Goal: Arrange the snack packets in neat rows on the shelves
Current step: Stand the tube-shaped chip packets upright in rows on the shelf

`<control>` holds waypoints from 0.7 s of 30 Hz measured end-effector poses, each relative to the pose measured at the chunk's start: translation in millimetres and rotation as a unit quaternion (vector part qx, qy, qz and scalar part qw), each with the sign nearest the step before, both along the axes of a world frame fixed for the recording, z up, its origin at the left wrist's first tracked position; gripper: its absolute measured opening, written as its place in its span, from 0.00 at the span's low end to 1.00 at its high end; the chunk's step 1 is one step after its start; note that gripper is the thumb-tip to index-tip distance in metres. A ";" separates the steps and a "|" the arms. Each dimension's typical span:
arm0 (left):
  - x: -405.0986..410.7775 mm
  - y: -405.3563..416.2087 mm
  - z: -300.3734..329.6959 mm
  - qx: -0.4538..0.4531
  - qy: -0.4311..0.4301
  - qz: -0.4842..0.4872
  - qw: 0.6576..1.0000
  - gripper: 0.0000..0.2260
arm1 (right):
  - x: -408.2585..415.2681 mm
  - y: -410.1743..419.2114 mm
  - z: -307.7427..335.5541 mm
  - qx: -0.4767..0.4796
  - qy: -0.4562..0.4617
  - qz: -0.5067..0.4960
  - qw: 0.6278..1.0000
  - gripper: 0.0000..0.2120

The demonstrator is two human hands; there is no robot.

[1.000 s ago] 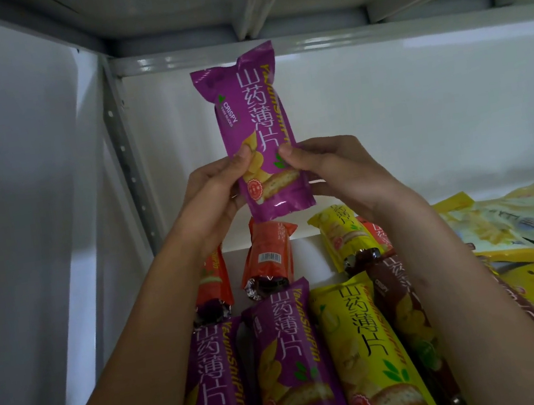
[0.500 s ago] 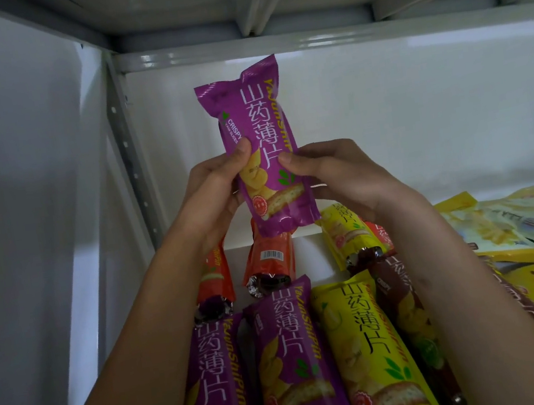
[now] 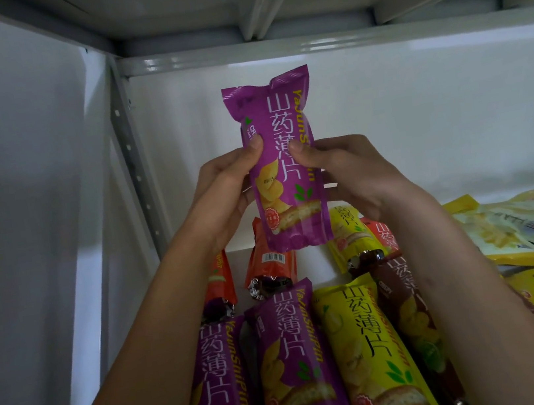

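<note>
A person's two bare hands hold one purple snack packet (image 3: 282, 162) upright in the air inside a white metal shelf bay; the left hand (image 3: 223, 195) grips its left edge, thumb pressed on the front, fingers wrapped behind; the right hand (image 3: 348, 173) grips the right edge the same way, thumb on the printed lettering; both hands are clenched on the packet, not released. The packet sits between the two thumbs, its sealed top rising above the fingers, its bottom hanging below the palms, clear of the shelf floor (image 3: 316, 264).

Below the fingers, nearer the viewer, four long packets lie side by side, ends pointing to the back wall; two purple packets (image 3: 293, 365) under the left wrist, a yellow packet (image 3: 371, 353) beside them, a brown packet (image 3: 410, 312) partly hidden by the right forearm; this reads as a started front row. Behind them, just under the held packet, two orange packets (image 3: 269, 264) and a small yellow packet (image 3: 351, 241) lie at uneven angles. To the right of the right hand, flat pale yellow pouches (image 3: 518, 227) lie overlapping in a loose heap.

Judging from this, the task is partly done; one row looks tidy, the back packets and the right-hand heap remain to be sorted, and the held packet is not yet placed.
</note>
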State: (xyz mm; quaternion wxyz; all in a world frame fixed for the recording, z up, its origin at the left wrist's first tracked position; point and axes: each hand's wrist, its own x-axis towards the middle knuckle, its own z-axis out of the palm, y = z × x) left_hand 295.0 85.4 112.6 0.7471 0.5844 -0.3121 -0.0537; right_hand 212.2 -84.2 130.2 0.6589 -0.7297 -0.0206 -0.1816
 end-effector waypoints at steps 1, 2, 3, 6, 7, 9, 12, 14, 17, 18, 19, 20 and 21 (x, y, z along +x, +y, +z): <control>1.2 0.5 -0.6 -0.006 -0.001 0.007 1.000 0.15 | -0.3 -1.4 0.4 -0.007 0.002 0.009 1.000 0.16; 2.2 1.1 -1.3 -0.007 -0.004 0.012 1.000 0.16 | -0.6 -2.1 0.5 -0.015 -0.001 0.017 1.000 0.16; 2.6 1.9 -1.8 -0.004 -0.008 0.015 1.000 0.16 | -0.6 -2.3 0.4 -0.020 -0.010 0.021 1.000 0.16; 1.6 2.9 -1.7 0.008 -0.019 0.009 1.000 0.18 | 0.9 -0.9 -0.4 0.002 -0.051 0.003 0.999 0.16; 1.0 2.9 -1.2 0.014 -0.019 0.003 1.000 0.18 | 1.6 -1.0 -0.3 0.016 -0.062 -0.007 0.998 0.16; -0.4 2.4 0.8 0.024 -0.014 -0.014 1.000 0.17 | 2.7 -1.6 -0.6 0.025 -0.076 -0.027 0.996 0.15; -1.4 0.7 3.0 0.019 -0.011 -0.007 1.000 0.16 | 3.0 -1.6 -1.8 -0.001 -0.076 -0.040 0.996 0.13; -1.3 1.0 3.7 0.007 -0.021 0.016 1.000 0.16 | 3.1 -0.2 -1.8 -0.012 -0.068 -0.033 0.997 0.14; -0.8 3.5 3.8 -0.005 -0.029 0.033 0.999 0.15 | 4.4 1.1 -0.5 -0.013 -0.067 -0.015 0.998 0.17; -0.4 3.8 3.6 -0.002 -0.033 0.037 0.999 0.15 | 5.0 1.3 0.0 -0.003 -0.075 -0.013 0.997 0.18; -0.3 3.8 3.4 0.005 -0.037 0.041 0.998 0.15 | 5.4 1.4 0.5 0.009 -0.087 -0.017 0.996 0.17; -0.4 3.5 3.2 0.013 -0.038 0.041 0.998 0.15 | 5.6 1.4 0.7 0.016 -0.102 -0.027 0.994 0.16; -0.8 2.6 3.2 0.020 -0.036 0.038 0.998 0.15 | 5.6 1.2 0.8 0.016 -0.116 -0.041 0.992 0.14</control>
